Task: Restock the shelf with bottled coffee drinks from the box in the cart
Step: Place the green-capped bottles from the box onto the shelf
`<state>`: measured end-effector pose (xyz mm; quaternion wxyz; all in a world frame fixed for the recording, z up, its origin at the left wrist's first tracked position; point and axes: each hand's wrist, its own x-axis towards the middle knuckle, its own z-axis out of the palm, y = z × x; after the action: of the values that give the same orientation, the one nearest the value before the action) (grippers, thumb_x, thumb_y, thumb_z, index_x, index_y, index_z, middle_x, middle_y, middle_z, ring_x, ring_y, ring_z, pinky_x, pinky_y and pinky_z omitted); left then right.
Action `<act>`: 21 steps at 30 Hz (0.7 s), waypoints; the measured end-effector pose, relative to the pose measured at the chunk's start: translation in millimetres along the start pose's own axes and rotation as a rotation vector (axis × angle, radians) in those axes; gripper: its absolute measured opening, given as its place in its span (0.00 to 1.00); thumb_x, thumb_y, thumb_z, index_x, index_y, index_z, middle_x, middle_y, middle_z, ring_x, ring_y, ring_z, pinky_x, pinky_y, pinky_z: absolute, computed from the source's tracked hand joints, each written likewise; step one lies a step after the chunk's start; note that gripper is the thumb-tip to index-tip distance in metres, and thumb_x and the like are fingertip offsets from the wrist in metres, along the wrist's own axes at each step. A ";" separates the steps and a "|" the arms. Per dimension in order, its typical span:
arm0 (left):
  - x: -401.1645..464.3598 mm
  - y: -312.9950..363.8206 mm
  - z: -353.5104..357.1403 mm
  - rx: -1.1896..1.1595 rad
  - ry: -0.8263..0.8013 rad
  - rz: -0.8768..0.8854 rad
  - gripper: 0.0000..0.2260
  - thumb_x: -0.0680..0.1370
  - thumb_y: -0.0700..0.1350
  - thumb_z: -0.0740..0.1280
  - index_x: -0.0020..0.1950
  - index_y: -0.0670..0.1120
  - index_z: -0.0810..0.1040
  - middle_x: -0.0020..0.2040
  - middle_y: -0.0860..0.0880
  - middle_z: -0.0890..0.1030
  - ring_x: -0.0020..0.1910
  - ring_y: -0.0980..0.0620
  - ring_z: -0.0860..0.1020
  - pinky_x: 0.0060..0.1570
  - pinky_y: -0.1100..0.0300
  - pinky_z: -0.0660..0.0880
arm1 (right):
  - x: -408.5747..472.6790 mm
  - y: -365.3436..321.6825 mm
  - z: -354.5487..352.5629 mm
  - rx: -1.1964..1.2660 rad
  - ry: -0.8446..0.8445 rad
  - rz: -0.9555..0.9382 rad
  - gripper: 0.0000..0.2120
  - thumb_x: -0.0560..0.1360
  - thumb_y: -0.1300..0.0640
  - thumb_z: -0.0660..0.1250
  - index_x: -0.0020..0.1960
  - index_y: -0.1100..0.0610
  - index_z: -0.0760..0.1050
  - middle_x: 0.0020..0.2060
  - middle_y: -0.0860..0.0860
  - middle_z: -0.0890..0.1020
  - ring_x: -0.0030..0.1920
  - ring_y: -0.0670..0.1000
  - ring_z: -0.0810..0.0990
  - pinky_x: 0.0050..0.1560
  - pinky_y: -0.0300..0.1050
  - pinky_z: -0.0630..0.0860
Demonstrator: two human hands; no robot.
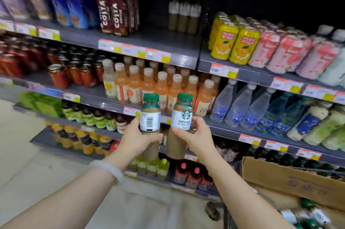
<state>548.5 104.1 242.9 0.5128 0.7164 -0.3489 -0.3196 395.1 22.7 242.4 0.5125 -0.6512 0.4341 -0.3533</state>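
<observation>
**Two lattes in hand, shelf spot mostly bare**

So at this point both hands were loaded. The left hand point(137, 140) was wrapped around the lower body of one coffee bottle point(150, 116), barcode side facing the camera, and the right hand point(194, 135) gripped a second coffee bottle point(182, 116) with the caffe latte label out front. Both bottles were upright, just beside each other, raised in front of the shelving.

Progress-wise, I'd say early to middle. Up and slightly right of the hands, three matching bottles point(184, 17) sat at the back of the top shelf point(168, 42), with a lot of bare dark shelf in front of them, so that gap looked like the target. Neither held bottle was placed yet. Down and to the right of the hands, the cardboard box point(291, 180) in the cart had its flap up, and a few green caps showed inside, so more stock was left. How many, couldn't tell, it was blurry.

The bottles looked like smooth clear plastic, ribbed low on the body, with glossy wrap labels and green caps. Milky tan liquid inside. The box was plain matte corrugated board.
</observation>
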 end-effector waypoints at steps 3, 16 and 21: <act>10.4 18.1 -36.7 0.009 0.057 0.050 0.28 0.58 0.44 0.80 0.56 0.45 0.76 0.51 0.47 0.82 0.49 0.48 0.79 0.51 0.54 0.75 | 11.7 -33.1 24.2 0.016 -0.032 -0.054 0.23 0.67 0.57 0.77 0.58 0.55 0.71 0.49 0.46 0.79 0.48 0.45 0.78 0.43 0.35 0.74; 110.3 130.5 -82.0 -0.171 0.078 0.273 0.21 0.66 0.37 0.77 0.56 0.45 0.76 0.47 0.51 0.81 0.45 0.54 0.79 0.41 0.62 0.75 | 125.9 -164.1 29.2 0.039 0.048 -0.318 0.22 0.68 0.54 0.75 0.58 0.53 0.71 0.46 0.44 0.78 0.45 0.40 0.78 0.40 0.35 0.76; 181.5 177.9 -66.4 -0.140 0.057 0.361 0.22 0.66 0.40 0.77 0.57 0.46 0.75 0.50 0.50 0.80 0.48 0.53 0.79 0.48 0.56 0.76 | 206.7 -188.4 13.8 0.008 0.140 -0.346 0.22 0.67 0.53 0.76 0.56 0.52 0.70 0.48 0.48 0.80 0.50 0.47 0.79 0.47 0.48 0.80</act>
<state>672.2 -53.2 412.9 0.6200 0.6137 -0.4338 -0.2254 523.1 -145.7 426.0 0.4151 -0.6881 0.3486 -0.4823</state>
